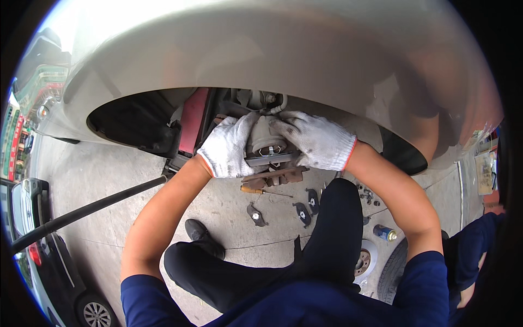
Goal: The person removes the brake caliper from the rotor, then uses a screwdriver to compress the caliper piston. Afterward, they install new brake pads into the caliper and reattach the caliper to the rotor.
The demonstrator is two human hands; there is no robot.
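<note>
Under the wheel arch of a light-coloured car, both my hands wear white work gloves with dark smudges. My left hand (229,146) is closed on the left side of a grey brake caliper (263,131), and my right hand (317,140) is wrapped round its right side. In the caliper's opening sits a dark brake pad (270,158) with a shiny clip above it. Just below is a rusty brown bracket (275,177). The fingertips behind the caliper are partly hidden.
A red jack (194,121) with a long black handle (98,204) stands at the left. On the floor lie a screwdriver (251,189), several brake pads (256,215), a spray can (384,233), a brake disc (366,262) and a tyre (392,272). Another person (475,253) is at right.
</note>
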